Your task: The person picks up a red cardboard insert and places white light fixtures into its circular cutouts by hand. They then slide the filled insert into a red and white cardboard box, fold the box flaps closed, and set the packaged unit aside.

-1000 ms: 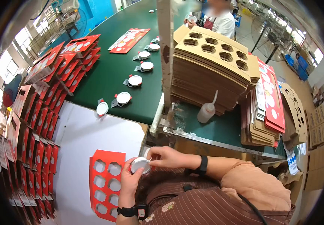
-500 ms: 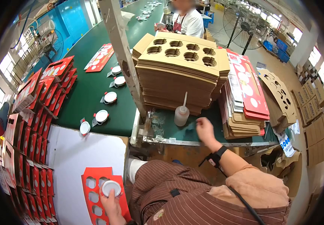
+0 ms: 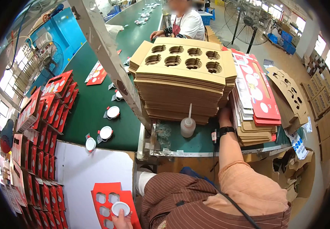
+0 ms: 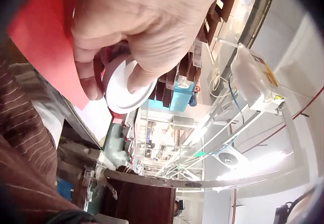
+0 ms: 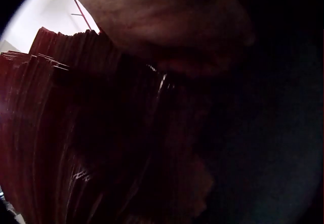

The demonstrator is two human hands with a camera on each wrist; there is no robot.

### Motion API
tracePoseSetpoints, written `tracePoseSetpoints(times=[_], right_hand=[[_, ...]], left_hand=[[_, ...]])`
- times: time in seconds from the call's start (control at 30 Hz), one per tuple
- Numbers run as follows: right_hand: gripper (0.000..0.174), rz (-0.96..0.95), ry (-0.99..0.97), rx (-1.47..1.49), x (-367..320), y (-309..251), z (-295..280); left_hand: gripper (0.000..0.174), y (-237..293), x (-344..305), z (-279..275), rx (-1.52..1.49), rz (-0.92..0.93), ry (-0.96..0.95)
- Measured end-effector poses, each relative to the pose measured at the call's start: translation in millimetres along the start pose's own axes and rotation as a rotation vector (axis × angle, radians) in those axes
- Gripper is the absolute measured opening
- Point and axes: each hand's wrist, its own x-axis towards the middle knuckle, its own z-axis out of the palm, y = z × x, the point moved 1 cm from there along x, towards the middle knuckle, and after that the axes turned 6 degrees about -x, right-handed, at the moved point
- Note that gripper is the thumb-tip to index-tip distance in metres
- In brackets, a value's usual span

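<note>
My left hand (image 3: pixel 122 220) grips a round white downlight (image 3: pixel 120 208) over a red card insert (image 3: pixel 107 186) with round holes, which lies on the white board. In the left wrist view, the thumb presses on the face of the white downlight (image 4: pixel 121 95) while the fingers curl behind its rim. My right hand (image 3: pixel 225 115) reaches into the narrow gap between a tall stack of brown cardboard inserts (image 3: pixel 180 93) and a pile of red printed cartons (image 3: pixel 266 105). Its fingers are hidden there; the right wrist view is dark, with the hand (image 5: pixel 177 36) close over stacked card edges (image 5: pixel 45 97).
A squeeze bottle (image 3: pixel 188 128) stands before the brown stack. Several downlights, one of them (image 3: pixel 105 133) near the board, lie on the green table (image 3: pixel 77 126). Racked red cartons (image 3: pixel 39 152) line the left side. A metal post (image 3: pixel 107 57) slants up between. Another person (image 3: pixel 190 24) sits beyond.
My right hand has left the downlight and moved right, past the bottle, into the gap beside the brown stack. The left hand keeps the downlight, now lower over the red insert. The view has swung right.
</note>
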Motion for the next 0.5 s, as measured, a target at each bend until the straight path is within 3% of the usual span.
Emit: tracePoseSetpoints(times=[0.07,0.13,0.3,0.43,0.5], right_hand=[[0.04,0.685,-0.157,0.858,3.6,-35.5,-26.3],[0.038,0.758,-0.249,0.755,6.2,-57.4,-49.2],[0.041,0.1,-0.471,-0.356,6.2,-135.3,-107.5],[0.033,0.021,-0.457,-0.414,0.2,-108.9,-76.0],[0.028,-0.03,-0.435,-0.457,-3.9,-64.3,-49.2]], left_hand=[[0.032,-14.8,9.5,-17.9,0.022,-0.023,-0.041],[0.034,-21.4,9.5,-22.7,-0.071,-0.046,-0.066],[0.024,-44.7,15.0,-28.7,-0.167,-0.09,0.094],[0.024,-45.9,13.2,-30.6,-0.171,-0.098,0.141],[0.024,-43.2,11.5,-29.1,-0.178,-0.109,0.123]])
